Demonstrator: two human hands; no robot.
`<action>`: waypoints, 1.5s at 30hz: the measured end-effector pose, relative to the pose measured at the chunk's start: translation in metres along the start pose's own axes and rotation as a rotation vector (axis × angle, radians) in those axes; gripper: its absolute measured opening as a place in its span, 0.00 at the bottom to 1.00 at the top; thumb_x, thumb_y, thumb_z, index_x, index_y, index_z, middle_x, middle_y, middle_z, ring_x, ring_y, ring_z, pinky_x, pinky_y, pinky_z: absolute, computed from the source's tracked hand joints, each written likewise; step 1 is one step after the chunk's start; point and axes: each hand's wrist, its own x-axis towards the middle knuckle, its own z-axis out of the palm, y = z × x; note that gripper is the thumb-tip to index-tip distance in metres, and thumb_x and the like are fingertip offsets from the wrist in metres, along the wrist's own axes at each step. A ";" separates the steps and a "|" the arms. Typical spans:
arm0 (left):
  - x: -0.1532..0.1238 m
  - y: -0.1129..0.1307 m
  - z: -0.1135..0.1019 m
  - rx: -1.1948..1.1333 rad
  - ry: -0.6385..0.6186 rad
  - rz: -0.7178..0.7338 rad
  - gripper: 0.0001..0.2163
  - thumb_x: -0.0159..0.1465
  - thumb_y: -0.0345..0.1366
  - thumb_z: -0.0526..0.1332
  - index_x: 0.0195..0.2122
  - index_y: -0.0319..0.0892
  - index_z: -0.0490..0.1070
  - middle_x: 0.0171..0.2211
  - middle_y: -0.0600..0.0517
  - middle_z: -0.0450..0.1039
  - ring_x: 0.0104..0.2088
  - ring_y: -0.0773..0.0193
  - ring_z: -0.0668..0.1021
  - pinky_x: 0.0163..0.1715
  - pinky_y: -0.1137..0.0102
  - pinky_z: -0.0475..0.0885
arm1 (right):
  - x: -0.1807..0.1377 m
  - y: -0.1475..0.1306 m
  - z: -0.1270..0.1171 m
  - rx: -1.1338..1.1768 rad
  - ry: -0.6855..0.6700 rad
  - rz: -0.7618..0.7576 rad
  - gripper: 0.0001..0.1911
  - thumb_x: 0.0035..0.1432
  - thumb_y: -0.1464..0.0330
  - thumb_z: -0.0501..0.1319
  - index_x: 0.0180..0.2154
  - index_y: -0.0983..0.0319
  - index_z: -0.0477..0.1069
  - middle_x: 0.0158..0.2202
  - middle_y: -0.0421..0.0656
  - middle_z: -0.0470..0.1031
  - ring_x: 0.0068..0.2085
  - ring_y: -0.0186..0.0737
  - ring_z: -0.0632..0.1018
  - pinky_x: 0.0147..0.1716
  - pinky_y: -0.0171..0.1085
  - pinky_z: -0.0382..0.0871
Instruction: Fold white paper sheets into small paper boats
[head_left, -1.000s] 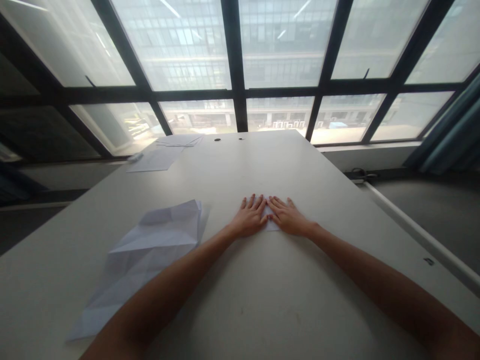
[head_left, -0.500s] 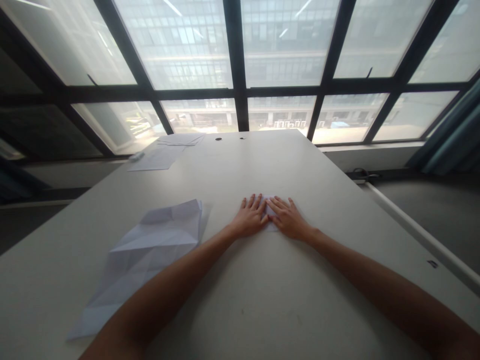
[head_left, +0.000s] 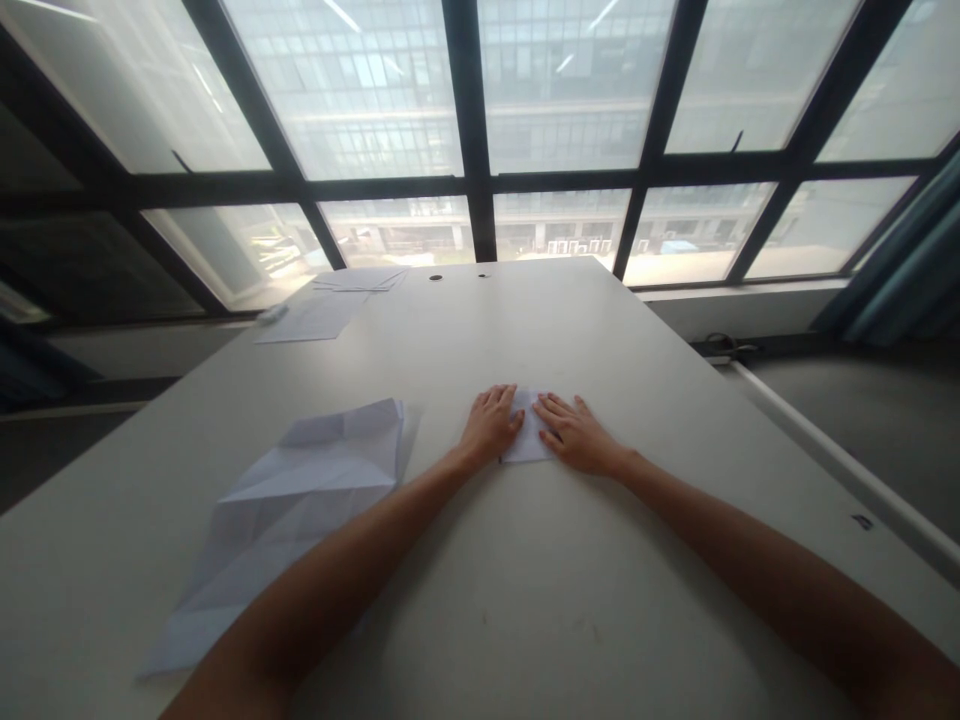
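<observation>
A small folded piece of white paper (head_left: 528, 442) lies flat on the white table (head_left: 480, 560). My left hand (head_left: 491, 425) rests flat over its left side, fingers stretched forward and covering that edge. Across from it, my right hand (head_left: 576, 433) presses on the right side with its fingers spread. Between the two hands a strip of the paper's surface shows. Neither hand is closed round anything. Left of my left forearm lies a large creased sheet of paper (head_left: 300, 490), partly hidden behind the arm.
At the far left of the table are more white papers (head_left: 307, 318). Two dark round holes sit near the far edge. Beyond stands a wide window with dark frames (head_left: 472, 120). A small dark mark (head_left: 862, 522) is near the right edge, and a pale rail (head_left: 825, 455) runs beside it.
My left hand has slid a little to the left, away from the right hand, uncovering more of the folded paper. My right hand has stayed nearly in place.
</observation>
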 end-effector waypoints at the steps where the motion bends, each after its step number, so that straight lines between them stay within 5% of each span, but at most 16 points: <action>1: -0.001 0.000 0.000 0.010 0.000 0.015 0.23 0.68 0.39 0.54 0.63 0.36 0.61 0.60 0.40 0.66 0.60 0.51 0.67 0.63 0.57 0.57 | 0.000 0.000 0.000 0.001 0.001 0.002 0.30 0.68 0.63 0.47 0.68 0.64 0.51 0.71 0.52 0.49 0.71 0.49 0.51 0.65 0.61 0.39; 12: -0.002 0.001 -0.003 -0.037 0.030 0.014 0.25 0.66 0.37 0.56 0.64 0.38 0.58 0.58 0.42 0.65 0.58 0.53 0.69 0.61 0.60 0.60 | 0.002 0.002 0.001 0.007 0.003 0.000 0.30 0.69 0.62 0.48 0.68 0.63 0.52 0.70 0.52 0.50 0.71 0.49 0.51 0.65 0.60 0.39; 19: -0.004 0.000 -0.002 -0.130 0.083 0.006 0.34 0.64 0.36 0.58 0.69 0.39 0.45 0.59 0.40 0.63 0.57 0.52 0.68 0.60 0.57 0.61 | 0.002 0.003 0.003 0.013 0.016 -0.007 0.29 0.69 0.61 0.48 0.68 0.63 0.53 0.70 0.52 0.51 0.70 0.48 0.52 0.65 0.61 0.40; 25: -0.006 0.005 -0.008 -0.129 0.160 0.058 0.32 0.64 0.32 0.59 0.68 0.45 0.49 0.55 0.44 0.65 0.55 0.52 0.69 0.55 0.57 0.66 | 0.003 0.003 0.003 0.015 0.021 -0.012 0.29 0.69 0.61 0.48 0.68 0.62 0.54 0.70 0.53 0.50 0.70 0.49 0.51 0.65 0.61 0.41; 32: -0.001 0.004 -0.007 -0.524 0.284 -0.128 0.31 0.68 0.35 0.54 0.70 0.44 0.43 0.49 0.47 0.70 0.30 0.67 0.73 0.41 0.66 0.73 | 0.001 0.002 0.002 0.032 0.050 -0.017 0.26 0.67 0.64 0.51 0.65 0.61 0.59 0.69 0.53 0.55 0.69 0.51 0.54 0.64 0.61 0.42; 39: 0.003 0.000 -0.009 -0.685 0.318 -0.273 0.26 0.70 0.38 0.52 0.68 0.43 0.48 0.57 0.40 0.66 0.46 0.59 0.77 0.47 0.61 0.73 | 0.002 0.005 0.002 0.157 0.251 0.005 0.16 0.62 0.67 0.58 0.50 0.60 0.74 0.51 0.49 0.74 0.54 0.46 0.71 0.57 0.45 0.60; 45: 0.003 0.010 -0.016 -1.021 0.251 -0.118 0.24 0.73 0.43 0.45 0.68 0.55 0.38 0.65 0.41 0.53 0.41 0.65 0.81 0.38 0.67 0.78 | 0.004 -0.003 0.001 0.489 0.335 -0.037 0.13 0.64 0.66 0.56 0.47 0.61 0.75 0.47 0.47 0.77 0.50 0.44 0.75 0.54 0.43 0.66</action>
